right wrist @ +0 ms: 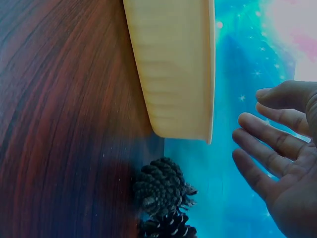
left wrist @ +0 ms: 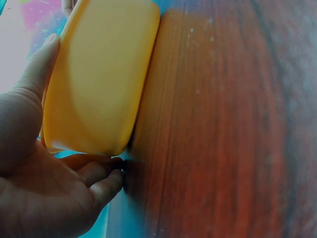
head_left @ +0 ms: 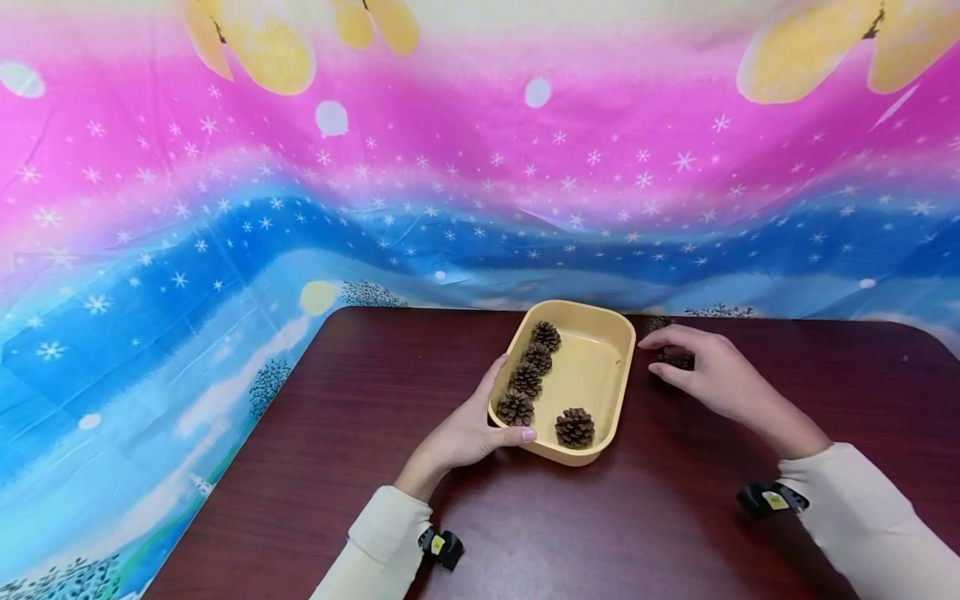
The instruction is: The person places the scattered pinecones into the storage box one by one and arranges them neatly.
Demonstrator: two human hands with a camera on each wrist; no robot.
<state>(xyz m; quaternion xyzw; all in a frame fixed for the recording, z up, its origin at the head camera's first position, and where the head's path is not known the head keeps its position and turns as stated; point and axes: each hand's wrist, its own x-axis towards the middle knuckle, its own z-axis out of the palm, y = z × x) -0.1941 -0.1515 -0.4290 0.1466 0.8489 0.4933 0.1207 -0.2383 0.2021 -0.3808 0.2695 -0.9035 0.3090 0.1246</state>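
Note:
A pale yellow rectangular tray [head_left: 588, 367] stands on the table with several brown pine cones inside. Most of them form a row along its left wall, and one pine cone [head_left: 575, 427] sits apart near the front right corner. My left hand [head_left: 465, 429] holds the tray by its near left corner, thumb on the front rim and fingers along the outer left side. To the right of the tray, my right hand [head_left: 708, 371] hovers with its fingers spread, holding nothing. Beneath and beyond it are two more pine cones [right wrist: 161, 186], partly hidden by the hand in the head view.
The dark reddish-brown wooden table [head_left: 322, 467] ends just behind the tray. A pink and blue snowflake-patterned cloth [head_left: 465, 167] hangs behind it and along the left side. Both wrists carry small black cameras [head_left: 442, 546].

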